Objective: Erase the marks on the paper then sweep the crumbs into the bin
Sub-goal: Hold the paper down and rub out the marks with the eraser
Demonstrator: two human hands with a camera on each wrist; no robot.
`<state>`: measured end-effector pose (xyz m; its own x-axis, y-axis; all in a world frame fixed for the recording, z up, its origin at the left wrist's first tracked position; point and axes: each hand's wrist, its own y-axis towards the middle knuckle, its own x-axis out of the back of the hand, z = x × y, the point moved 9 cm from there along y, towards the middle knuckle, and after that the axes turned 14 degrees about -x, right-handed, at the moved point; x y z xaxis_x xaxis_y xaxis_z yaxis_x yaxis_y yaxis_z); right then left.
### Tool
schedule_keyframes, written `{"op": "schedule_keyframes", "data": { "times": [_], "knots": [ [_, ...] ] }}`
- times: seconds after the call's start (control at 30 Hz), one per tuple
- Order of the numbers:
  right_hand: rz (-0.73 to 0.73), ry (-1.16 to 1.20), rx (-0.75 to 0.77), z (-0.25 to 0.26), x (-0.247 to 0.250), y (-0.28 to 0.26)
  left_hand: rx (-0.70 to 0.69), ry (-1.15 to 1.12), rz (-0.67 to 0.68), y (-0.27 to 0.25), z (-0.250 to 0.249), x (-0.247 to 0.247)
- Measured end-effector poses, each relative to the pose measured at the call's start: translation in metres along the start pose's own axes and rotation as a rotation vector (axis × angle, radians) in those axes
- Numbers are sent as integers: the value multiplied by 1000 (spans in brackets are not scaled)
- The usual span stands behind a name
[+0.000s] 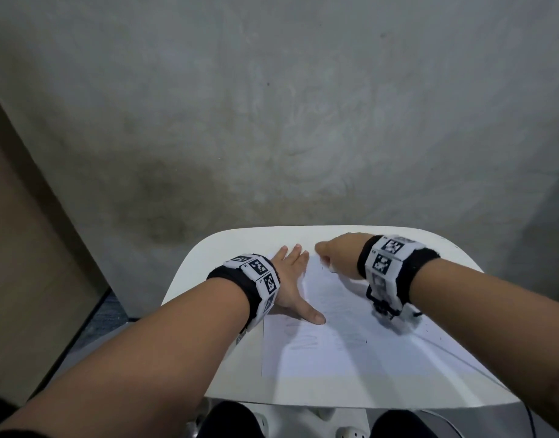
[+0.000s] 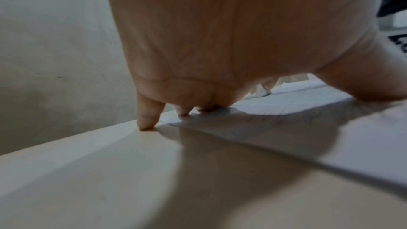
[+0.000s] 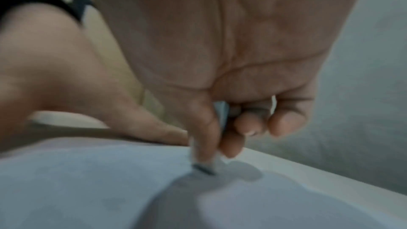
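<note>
A white sheet of paper (image 1: 335, 336) with faint pencil scribbles lies on a small white table (image 1: 227, 368). My left hand (image 1: 295, 286) lies flat with spread fingers on the paper's far left part, thumb pointing right. My right hand (image 1: 330, 256) is at the paper's far edge and pinches a small white eraser (image 3: 204, 166), whose dirty tip presses on the paper (image 3: 88, 180). In the left wrist view the left hand's fingertips (image 2: 146, 124) press at the paper's edge (image 2: 286, 137). The right wrist view is blurred. No bin is in view.
The table (image 2: 110, 171) has rounded corners and stands against a grey concrete wall (image 1: 271, 105). A brown panel (image 1: 25, 248) stands at the left. A thin cable (image 1: 461, 358) crosses the table's right side. My knees (image 1: 230, 418) show below the near edge.
</note>
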<state>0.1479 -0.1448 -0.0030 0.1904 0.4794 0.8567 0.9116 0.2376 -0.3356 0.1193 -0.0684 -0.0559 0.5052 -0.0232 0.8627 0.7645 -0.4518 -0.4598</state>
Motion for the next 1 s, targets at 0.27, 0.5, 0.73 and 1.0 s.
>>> {"op": "schedule_keyframes", "data": {
  "times": [0.27, 0.5, 0.73, 1.0],
  "knots": [
    [-44, -30, 45, 0, 3, -5, 9, -4, 1, 1, 1, -1],
    [-38, 30, 105, 2, 2, -13, 2, 0, 3, 2, 1, -1],
    [40, 150, 101, 9, 1, -17, 1, 2, 8, 0, 0, 0],
    [58, 197, 70, 6, -6, -16, 6, 2, 12, 2, 1, -1]
  ]
}}
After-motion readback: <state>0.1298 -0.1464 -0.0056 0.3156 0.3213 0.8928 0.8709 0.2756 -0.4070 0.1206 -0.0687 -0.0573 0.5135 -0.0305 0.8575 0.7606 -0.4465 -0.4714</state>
